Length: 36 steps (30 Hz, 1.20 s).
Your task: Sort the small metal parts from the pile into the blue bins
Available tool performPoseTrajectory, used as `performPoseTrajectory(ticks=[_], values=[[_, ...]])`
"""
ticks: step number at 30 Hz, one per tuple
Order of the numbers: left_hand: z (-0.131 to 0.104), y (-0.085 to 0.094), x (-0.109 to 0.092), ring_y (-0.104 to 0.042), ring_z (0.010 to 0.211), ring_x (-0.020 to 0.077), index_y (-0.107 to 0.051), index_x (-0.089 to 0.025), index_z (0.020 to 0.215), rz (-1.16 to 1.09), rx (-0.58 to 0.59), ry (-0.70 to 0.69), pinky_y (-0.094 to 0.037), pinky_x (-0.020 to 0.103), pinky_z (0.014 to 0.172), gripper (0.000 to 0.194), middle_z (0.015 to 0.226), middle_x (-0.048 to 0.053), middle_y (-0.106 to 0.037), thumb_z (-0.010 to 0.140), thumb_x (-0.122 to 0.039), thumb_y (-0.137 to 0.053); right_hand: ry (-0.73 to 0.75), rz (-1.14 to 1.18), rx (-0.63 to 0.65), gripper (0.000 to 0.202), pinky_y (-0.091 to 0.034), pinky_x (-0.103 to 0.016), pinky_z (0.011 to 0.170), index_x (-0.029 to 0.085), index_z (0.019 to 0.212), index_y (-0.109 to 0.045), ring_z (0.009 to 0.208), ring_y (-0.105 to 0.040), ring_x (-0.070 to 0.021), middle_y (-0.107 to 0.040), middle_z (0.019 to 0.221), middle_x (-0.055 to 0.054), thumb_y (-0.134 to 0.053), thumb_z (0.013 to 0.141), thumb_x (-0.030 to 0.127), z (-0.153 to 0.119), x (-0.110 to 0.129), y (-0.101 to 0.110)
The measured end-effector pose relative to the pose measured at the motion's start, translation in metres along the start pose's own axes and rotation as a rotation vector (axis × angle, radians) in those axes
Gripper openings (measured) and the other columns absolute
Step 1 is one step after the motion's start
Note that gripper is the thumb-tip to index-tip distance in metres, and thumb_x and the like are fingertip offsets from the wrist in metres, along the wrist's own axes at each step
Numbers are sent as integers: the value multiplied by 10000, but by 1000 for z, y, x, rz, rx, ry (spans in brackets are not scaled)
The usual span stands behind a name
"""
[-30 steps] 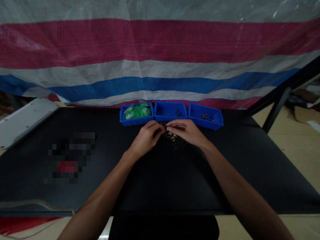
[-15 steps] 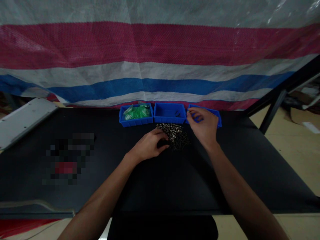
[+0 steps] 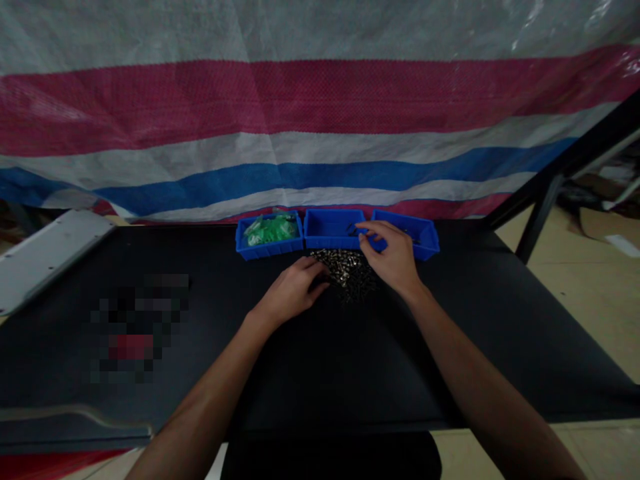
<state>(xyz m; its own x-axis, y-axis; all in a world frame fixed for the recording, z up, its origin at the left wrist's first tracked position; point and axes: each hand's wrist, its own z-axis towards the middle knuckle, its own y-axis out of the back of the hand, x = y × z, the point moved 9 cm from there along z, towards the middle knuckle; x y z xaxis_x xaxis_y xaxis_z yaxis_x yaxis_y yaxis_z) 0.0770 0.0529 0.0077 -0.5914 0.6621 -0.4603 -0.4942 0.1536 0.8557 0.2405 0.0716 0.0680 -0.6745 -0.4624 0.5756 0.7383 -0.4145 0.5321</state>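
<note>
"On the black flat-topped table (image 3: 320,373), near the middle: what is listed?"

"One loose heap of small, slender metal pieces, some shiny, some dark (image 3: 347,270). Location: just in front of the blue rectangular plastic middle bin (image 3: 330,243). Exact type of piece: too small to tell."

"Hands?"

"Two, bare, apart from each other. Left hand (image 3: 296,285): at the heap's left edge, thumb and fingers parted; anything held, cannot tell. Right hand (image 3: 391,252): by the middle bin's right end, thumb and forefinger near each other; whether they pinch a piece, cannot tell."

"Handling class?"

"By judgement: each piece light, hard, stiff, not fragile. Smooth metal, so apt to slip or roll from the fingers; slender ones may snag on neighbours."

"Point of hold?"

"Advised: thumb and forefinger pads, across the middle of a single piece. Best drawn from the heap's edge, where fewer pieces lie over it; a deep pinch would probably lift several."
</note>
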Motion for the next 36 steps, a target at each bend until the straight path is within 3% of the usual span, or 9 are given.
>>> performPoseTrajectory(ticks=[5, 14, 23, 31, 34, 36], values=[[1, -5, -4, -594, 954, 206, -624, -169, 964, 32, 37, -12, -541, 359, 847, 89, 1009, 70, -604, 932, -136, -547, -29, 52, 62, 227, -544, -345, 736, 205, 1013, -731, 747, -663, -171, -730, 965, -62, -580, 847, 176, -2, 0, -5], [1, 0, -3, -589, 909, 196, -601, -167, 959, 9, -5, -42, -531, 340, 823, 79, 975, 63, -590, 951, -146, -525, -71, 119, 163, 243, -561, -384, 799, 233, 1040, -740, 815, -695, -203, -752, 1017, -56, -581, 858, 209, -6, -5, -16], [0, 31, 3, -611, 855, 156, -619, -166, 941, -209, -324, 25, -519, 304, 798, 77, 922, 35, -616, 919, -109, -573, -151, 462, 488, 252, -569, -373, 834, 217, 1034, -755, 854, -715, -199, -767, 964, -54, -708, 802, 306, -20, 1, -49], [0, 31, 0, -614, 796, 160, -637, -176, 896, -254, -375, 62, -509, 285, 718, 42, 850, 28, -642, 911, -159, -601, -301, 601, 578, 183, -580, -378, 800, 206, 881, -776, 787, -724, -198, -766, 840, -46, -769, 728, 306, -26, -5, -59], [-1, 29, 3, -608, 765, 157, -625, -180, 937, -232, -367, 83, -511, 287, 697, 33, 843, 24, -639, 911, -182, -606, -320, 586, 525, 153, -589, -386, 772, 207, 842, -772, 744, -719, -197, -759, 797, -42, -775, 720, 300, -22, -9, -56], [0, 24, 1, -607, 780, 164, -615, -181, 972, -190, -305, 56, -524, 306, 726, 66, 872, 29, -632, 907, -193, -612, -334, 577, 380, 162, -594, -408, 797, 212, 870, -767, 749, -720, -203, -759, 810, -44, -764, 737, 305, -15, -14, -47]])
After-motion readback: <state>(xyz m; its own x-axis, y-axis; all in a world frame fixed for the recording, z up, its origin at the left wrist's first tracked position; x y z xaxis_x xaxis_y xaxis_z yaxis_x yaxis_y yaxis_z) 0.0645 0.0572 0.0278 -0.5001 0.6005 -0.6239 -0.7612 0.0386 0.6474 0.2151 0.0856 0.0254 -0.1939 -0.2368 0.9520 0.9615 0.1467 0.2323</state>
